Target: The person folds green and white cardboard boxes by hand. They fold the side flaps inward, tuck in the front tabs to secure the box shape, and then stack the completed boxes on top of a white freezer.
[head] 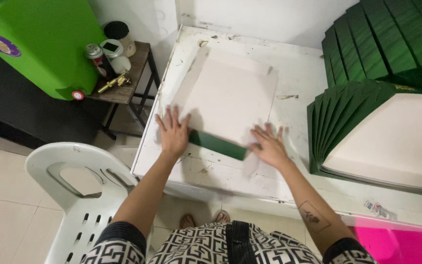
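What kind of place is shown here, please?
Probably a small workshop for hand-folding boxes: a worn white table, fanned stacks of flat green card blanks, and both hands pressing one blank flat.

Small box-making workshop: stained worktable, stacked green cardboard blanks.

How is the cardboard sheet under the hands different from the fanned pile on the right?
The sheet under the hands lies single and flat on the white table, one green flap folded up; the fanned pile holds many sheets, overlapped at a slant. The left hand and right hand press the sheet; nothing touches the pile. Both are pale on one face, dark green on the other.
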